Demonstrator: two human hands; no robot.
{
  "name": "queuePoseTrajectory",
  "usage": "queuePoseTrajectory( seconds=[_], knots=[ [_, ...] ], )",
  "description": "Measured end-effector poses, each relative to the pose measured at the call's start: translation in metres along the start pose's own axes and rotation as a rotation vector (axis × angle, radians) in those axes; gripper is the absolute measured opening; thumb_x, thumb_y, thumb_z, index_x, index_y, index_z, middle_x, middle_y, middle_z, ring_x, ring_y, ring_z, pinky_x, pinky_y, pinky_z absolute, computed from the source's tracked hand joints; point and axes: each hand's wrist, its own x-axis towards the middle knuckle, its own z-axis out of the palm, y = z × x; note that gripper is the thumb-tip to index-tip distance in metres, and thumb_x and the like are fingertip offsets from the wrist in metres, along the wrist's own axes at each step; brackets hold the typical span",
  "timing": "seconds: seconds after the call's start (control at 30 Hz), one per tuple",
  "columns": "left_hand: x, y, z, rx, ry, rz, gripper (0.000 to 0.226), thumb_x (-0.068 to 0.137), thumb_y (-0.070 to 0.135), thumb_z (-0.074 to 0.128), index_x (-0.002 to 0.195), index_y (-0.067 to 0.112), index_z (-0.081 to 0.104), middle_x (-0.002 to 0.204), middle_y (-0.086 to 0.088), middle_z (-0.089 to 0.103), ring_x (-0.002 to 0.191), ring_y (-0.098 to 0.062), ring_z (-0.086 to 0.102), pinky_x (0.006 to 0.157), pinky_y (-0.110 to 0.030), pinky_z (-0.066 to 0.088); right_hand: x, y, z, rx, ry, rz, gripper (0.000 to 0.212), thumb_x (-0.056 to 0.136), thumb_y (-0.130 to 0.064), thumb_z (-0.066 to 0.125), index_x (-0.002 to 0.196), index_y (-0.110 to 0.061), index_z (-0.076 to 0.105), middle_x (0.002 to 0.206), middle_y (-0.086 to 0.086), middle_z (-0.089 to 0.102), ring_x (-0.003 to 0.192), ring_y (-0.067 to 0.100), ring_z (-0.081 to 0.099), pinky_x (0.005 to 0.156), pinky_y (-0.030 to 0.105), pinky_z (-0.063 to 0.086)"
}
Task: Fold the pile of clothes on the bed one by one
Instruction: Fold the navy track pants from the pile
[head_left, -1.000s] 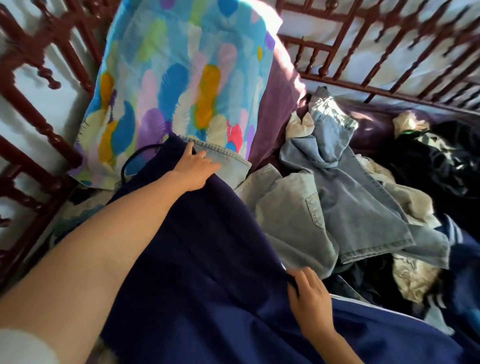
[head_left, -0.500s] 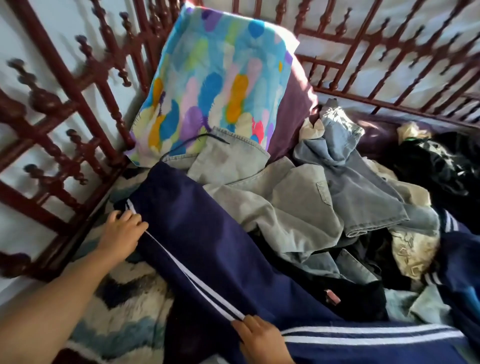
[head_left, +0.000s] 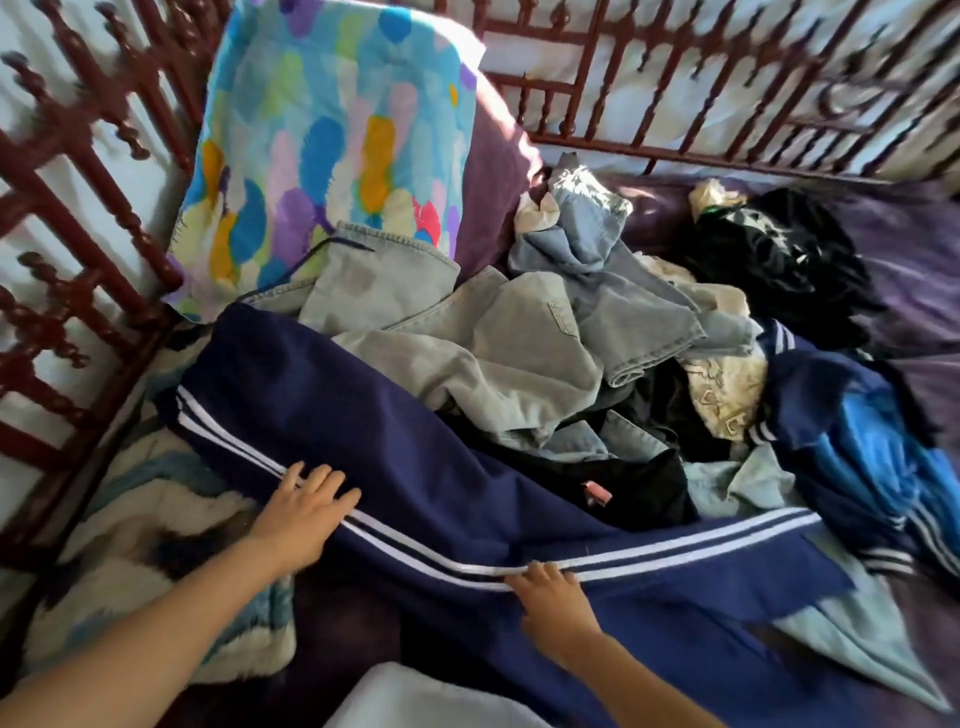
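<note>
Navy track pants (head_left: 395, 447) with white side stripes lie stretched across the bed, waist end far left near the pillow, leg running to the near right. They're half on top of the pile of clothes (head_left: 597, 364).

Your left hand (head_left: 306, 512) rests flat on the pants at the striped edge, with the fingers (head_left: 324, 480) straight and spread, gripping nothing. Your right hand (head_left: 556, 597) is further right along the same stripe, fingertips on the white bands. Can't tell if they pinch the cloth or just press it.

Just beyond the pants are grey-washed jeans (head_left: 467, 358), crumpled, and a lighter blue denim piece (head_left: 602, 270) sits far of those. A cream garment (head_left: 727, 384) is wedged right of the jeans. A black garment (head_left: 779, 254) is bunched at far right. A blue and navy striped top (head_left: 852, 441) is heaped to the right, touching the pants' leg end.

A colourful feather-print pillow (head_left: 332, 145) leans upright against the dark red wooden bed rail (head_left: 78, 234), far left. A purple sheet (head_left: 914, 270) covers the mattress. A fuzzy blue and white blanket (head_left: 156, 514) lies near left, beside your left forearm.
</note>
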Motion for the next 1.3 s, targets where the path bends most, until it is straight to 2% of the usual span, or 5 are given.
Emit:
queuePoseTrajectory(
  seconds=[0.1,0.53,0.83,1.1,1.3],
  knots=[
    [-0.004,0.047,-0.003,-0.043,0.142,0.097,0.062,0.011,0.015,0.085,0.073,0.016,0.076,0.074,-0.007,0.068,0.065,-0.024,0.067,0.064,-0.042,0.056,-0.011,0.038,0.015,-0.018,0.051,0.116,0.053,0.089,-0.019,0.046,0.14,-0.021,0.033,0.14,0.003,0.035,0.132,0.017,0.029,0.105,0.035,0.025],
    [0.021,0.211,-0.028,-0.211,0.07,0.041,0.045,0.019,0.013,0.09,0.059,0.02,0.069,0.049,-0.001,0.057,0.044,-0.019,0.056,0.044,-0.024,0.047,-0.029,0.142,0.026,-0.015,0.164,0.311,0.064,0.089,-0.015,0.049,0.145,-0.028,0.021,0.139,0.001,0.038,0.133,0.023,0.029,0.107,0.043,0.021],
    [0.022,0.251,-0.016,-0.311,-0.15,-0.119,0.031,0.091,0.014,0.039,0.118,0.019,0.053,0.119,0.002,0.055,0.115,-0.02,0.046,0.091,-0.031,0.037,-0.047,0.172,0.033,0.024,0.145,0.346,0.061,0.094,-0.02,0.042,0.148,-0.03,0.015,0.128,0.003,0.053,0.122,0.026,0.04,0.101,0.04,0.026],
    [-0.008,0.25,-0.035,-0.296,0.009,-0.036,0.035,0.029,0.0,0.084,0.053,0.01,0.061,0.064,-0.007,0.059,0.061,-0.028,0.063,0.05,-0.03,0.052,-0.068,0.171,0.032,-0.127,0.29,0.116,0.027,0.083,-0.021,0.057,0.108,-0.011,0.057,0.114,0.01,0.051,0.11,0.025,0.047,0.087,0.036,0.036],
    [-0.003,0.278,-0.03,-0.218,0.051,0.021,0.061,0.021,0.019,0.091,0.078,0.013,0.073,0.079,0.0,0.071,0.069,-0.019,0.069,0.062,-0.036,0.055,-0.141,0.16,0.08,0.027,0.294,0.002,0.044,0.021,-0.024,0.088,0.052,-0.014,0.059,0.046,-0.002,0.051,0.039,0.017,0.052,0.035,0.017,0.036]
  ],
)
